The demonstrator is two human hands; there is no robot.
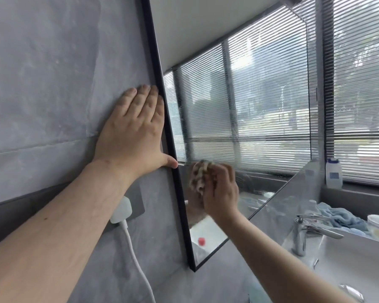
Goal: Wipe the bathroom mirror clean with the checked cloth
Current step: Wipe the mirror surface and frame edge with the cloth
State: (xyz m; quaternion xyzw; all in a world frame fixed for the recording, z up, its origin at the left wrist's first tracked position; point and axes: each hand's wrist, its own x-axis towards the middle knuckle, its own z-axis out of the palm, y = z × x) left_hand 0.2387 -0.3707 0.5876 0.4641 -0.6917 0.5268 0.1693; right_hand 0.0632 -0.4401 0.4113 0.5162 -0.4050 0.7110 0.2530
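Pressing upright cloth wad (200, 176) to mirror (260, 101)

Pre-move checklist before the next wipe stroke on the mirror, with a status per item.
1. Cloth in grip: right hand curls round the checked cloth. Ok.
2. Cloth on glass: it meets its own reflection on the mirror. Ok.
3. Brace: left hand lies flat on the wall, thumb at the black frame, palm off the glass. Ok.
4. Glass clean: spots and streaks show above and to the right of the cloth. Not ok.
5. Stroke path upward: nothing stands in front of the glass there. Ok.
6. Cloth dampness: cannot tell.
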